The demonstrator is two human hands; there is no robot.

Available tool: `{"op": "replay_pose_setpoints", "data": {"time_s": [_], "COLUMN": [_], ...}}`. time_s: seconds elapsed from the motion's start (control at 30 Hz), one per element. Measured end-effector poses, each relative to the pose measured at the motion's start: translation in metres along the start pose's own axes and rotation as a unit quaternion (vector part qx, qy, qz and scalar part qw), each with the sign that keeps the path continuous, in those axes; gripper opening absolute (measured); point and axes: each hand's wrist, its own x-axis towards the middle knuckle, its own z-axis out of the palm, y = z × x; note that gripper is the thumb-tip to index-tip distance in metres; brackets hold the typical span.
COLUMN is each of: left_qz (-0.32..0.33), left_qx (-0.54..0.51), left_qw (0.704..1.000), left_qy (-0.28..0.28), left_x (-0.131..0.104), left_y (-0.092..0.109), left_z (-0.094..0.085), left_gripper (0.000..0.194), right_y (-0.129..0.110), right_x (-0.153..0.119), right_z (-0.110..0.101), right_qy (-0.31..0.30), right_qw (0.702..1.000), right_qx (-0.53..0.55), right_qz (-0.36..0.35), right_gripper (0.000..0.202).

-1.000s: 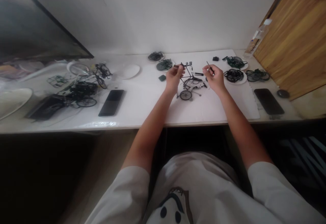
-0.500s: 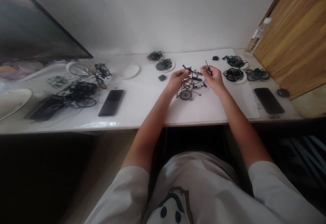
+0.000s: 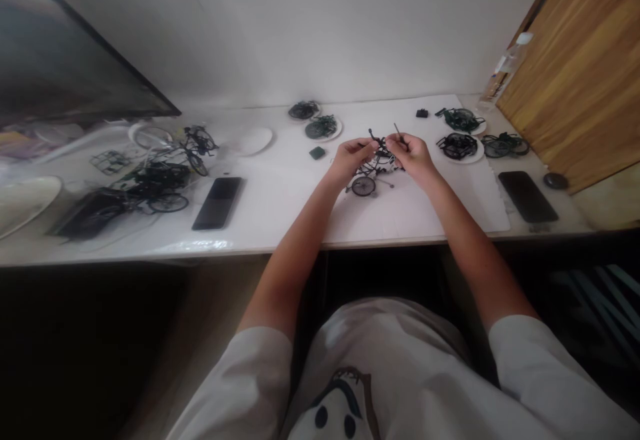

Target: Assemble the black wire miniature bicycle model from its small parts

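Note:
My left hand (image 3: 354,159) pinches a small black part (image 3: 371,135) that looks like a model bicycle's handlebar; one end sticks up past the fingertips. My right hand (image 3: 413,155) is closed on a thin dark rod (image 3: 396,128), its tip pointing up. The fingertips of both hands nearly meet. Just beneath them, a black miniature bicycle frame with a spoked wheel (image 3: 363,187) stands on the white board (image 3: 400,217). The fingers hide much of the frame.
Paper plates with dark bicycle parts (image 3: 457,147) lie right and at the back. A green block (image 3: 317,153) sits left of my hands. Phones (image 3: 218,203) lie either side. Assembled miniature bicycles (image 3: 160,177) crowd the left. A bottle (image 3: 507,70) stands back right.
My hands have come closer together: the right moved left with the rod, the left slightly right with the black part. The miniature bicycle's wheel stays in place.

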Motion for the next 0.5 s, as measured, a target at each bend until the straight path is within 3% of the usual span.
{"op": "replay_pose_setpoints", "data": {"time_s": [0.5], "left_qz": [0.005], "left_qx": [0.019], "left_qw": [1.0], "left_qy": [0.014], "left_x": [-0.0009], "left_y": [-0.0007], "left_z": [0.0013], "left_gripper": [0.041], "right_y": [-0.0033], "right_x": [0.0004], "right_z": [0.0012], "right_qy": [-0.023], "right_qw": [0.993], "right_qx": [0.098], "right_qz": [0.056], "right_gripper": [0.06]}}
